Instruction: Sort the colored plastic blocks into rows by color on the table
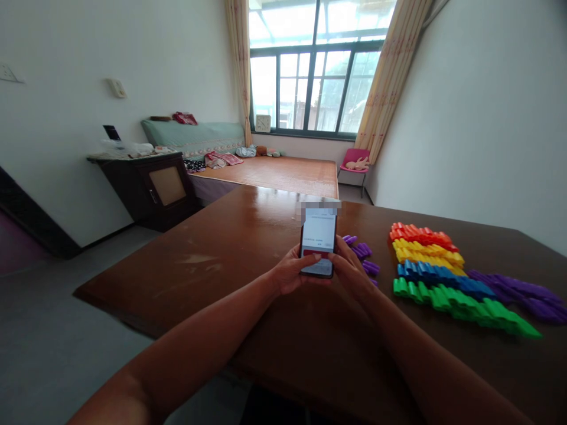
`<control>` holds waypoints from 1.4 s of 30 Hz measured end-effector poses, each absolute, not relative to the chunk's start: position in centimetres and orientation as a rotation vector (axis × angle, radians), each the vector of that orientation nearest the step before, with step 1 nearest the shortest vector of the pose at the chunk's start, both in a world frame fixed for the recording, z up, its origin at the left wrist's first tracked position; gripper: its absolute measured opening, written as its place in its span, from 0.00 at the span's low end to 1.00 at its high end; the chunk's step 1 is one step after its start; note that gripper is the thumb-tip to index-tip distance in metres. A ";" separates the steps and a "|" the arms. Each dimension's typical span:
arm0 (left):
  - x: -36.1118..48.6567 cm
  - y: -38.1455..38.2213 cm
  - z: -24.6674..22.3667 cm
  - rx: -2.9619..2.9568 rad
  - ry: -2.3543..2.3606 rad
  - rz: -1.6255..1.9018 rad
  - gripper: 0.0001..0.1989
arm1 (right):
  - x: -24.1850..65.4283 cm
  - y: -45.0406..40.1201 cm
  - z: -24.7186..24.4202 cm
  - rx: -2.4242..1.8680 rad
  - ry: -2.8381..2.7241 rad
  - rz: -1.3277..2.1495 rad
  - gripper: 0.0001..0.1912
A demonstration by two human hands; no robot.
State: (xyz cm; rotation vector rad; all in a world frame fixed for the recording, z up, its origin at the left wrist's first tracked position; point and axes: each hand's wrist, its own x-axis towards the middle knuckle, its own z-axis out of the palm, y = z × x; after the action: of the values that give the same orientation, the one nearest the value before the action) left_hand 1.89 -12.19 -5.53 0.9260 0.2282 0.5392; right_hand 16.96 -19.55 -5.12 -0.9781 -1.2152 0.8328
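A smartphone (318,236) with a lit screen is held upright and tilted toward me above the brown table. My left hand (290,270) wraps its left edge, thumb lying on the lower screen. On the other edge, my right hand (352,268) grips the phone too, its thumb near the lower right of the screen. Several purple plastic pieces (364,251) lie just beyond my right hand, partly hidden by it. Further right, rows of shiny plastic pieces lie side by side: red (420,235), yellow (427,254), blue (445,278) and green (460,304).
The glossy brown table (199,277) stretches out under my arms. More purple pieces (520,292) lie at its right side. Beyond it are a bed (283,171), a dark cabinet (155,189), a pink chair (354,160) and a window with curtains (385,82).
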 end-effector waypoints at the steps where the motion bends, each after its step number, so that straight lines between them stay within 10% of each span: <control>1: 1.9 -12.2 -5.5 0.925 0.228 0.543 0.21 | 16.9 -19.5 -5.1 -0.973 -1.215 0.839 0.24; 42: 1.9 -12.4 -5.6 0.948 0.224 0.521 0.23 | 17.1 -19.5 -4.9 -1.042 -1.205 0.719 0.23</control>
State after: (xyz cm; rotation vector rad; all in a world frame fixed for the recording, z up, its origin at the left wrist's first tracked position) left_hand 1.87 -12.38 -5.56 0.9477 0.2239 0.5214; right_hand 17.06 -19.51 -4.92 -1.0417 -1.2052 0.7186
